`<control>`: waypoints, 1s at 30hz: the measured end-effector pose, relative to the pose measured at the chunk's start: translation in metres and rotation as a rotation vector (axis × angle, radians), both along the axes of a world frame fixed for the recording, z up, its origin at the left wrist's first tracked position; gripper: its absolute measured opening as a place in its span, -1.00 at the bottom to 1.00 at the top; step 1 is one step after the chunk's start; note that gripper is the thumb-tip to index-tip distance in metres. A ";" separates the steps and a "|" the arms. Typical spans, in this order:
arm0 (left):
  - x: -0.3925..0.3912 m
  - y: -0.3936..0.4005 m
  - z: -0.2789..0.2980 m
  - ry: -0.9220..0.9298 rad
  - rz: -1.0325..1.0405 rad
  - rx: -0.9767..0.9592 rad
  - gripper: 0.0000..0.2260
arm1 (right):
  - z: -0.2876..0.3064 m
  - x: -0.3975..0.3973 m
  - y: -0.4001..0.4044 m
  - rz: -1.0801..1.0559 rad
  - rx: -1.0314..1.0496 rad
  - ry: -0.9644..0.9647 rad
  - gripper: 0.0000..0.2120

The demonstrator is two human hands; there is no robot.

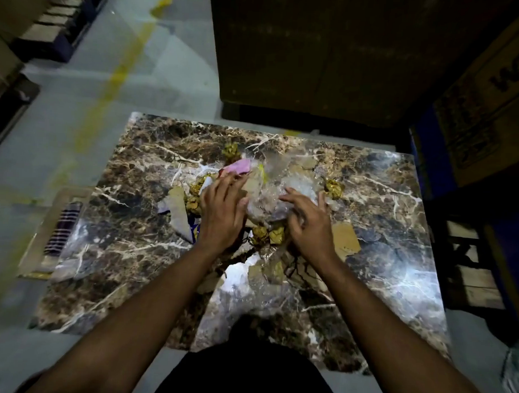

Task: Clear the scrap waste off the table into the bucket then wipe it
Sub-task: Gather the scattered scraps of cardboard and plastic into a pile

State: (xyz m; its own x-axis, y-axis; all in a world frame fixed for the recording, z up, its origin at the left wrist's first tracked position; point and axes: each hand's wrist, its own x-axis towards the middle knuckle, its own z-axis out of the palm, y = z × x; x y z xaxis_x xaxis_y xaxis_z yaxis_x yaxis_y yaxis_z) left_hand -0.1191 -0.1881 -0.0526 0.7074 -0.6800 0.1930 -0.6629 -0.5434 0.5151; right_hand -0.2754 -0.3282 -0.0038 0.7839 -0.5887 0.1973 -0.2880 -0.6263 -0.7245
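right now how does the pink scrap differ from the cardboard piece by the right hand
The pink scrap is pale pink and small; the cardboard piece is brown and larger. The pink scrap lies at the far side of the pile, just beyond the left hand, partly tucked among clear plastic wrap; the cardboard piece lies flat nearer the person, right of the right hand, mostly uncovered. Both are flat scraps on the marble table.

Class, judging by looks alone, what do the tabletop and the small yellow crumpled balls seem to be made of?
Tabletop: looks like polished marble or a marble-print laminate; brown with white veins, glossy glare. Yellow crumpled balls: probably metallic foil wrappers; gold colour, sharp creases, slight shine.
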 end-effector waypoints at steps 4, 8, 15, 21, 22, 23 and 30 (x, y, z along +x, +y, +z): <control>-0.019 0.037 0.013 0.047 0.112 -0.157 -0.50 | 0.003 -0.029 -0.001 -0.060 -0.054 -0.161 -0.66; -0.061 0.107 -0.009 0.136 0.223 -0.165 -0.39 | -0.008 -0.069 0.023 0.055 -0.225 -0.103 -0.78; -0.147 0.171 -0.063 0.032 -0.148 0.415 -0.03 | -0.056 -0.102 0.086 0.346 -0.183 0.693 -0.02; -0.135 0.147 -0.062 0.049 -0.082 0.477 -0.31 | -0.069 -0.075 0.093 0.300 -0.262 0.716 -0.21; -0.131 0.147 -0.059 -0.010 -0.078 0.458 -0.37 | -0.068 -0.072 0.092 0.296 -0.248 0.705 -0.25; -0.128 0.147 -0.057 -0.081 -0.090 0.430 -0.41 | -0.067 -0.070 0.092 0.296 -0.229 0.691 -0.30; -0.078 0.148 -0.048 -0.055 0.043 0.411 -0.21 | -0.065 -0.065 0.089 0.223 -0.126 0.514 -0.49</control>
State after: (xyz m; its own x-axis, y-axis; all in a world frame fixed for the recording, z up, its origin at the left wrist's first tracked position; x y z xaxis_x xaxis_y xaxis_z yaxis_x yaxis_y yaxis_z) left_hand -0.1974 -0.0400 -0.1010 0.7331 -0.6783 -0.0495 -0.6556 -0.7242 0.2139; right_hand -0.3407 -0.2397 -0.0693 0.9003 -0.3945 -0.1841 -0.4343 -0.7845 -0.4427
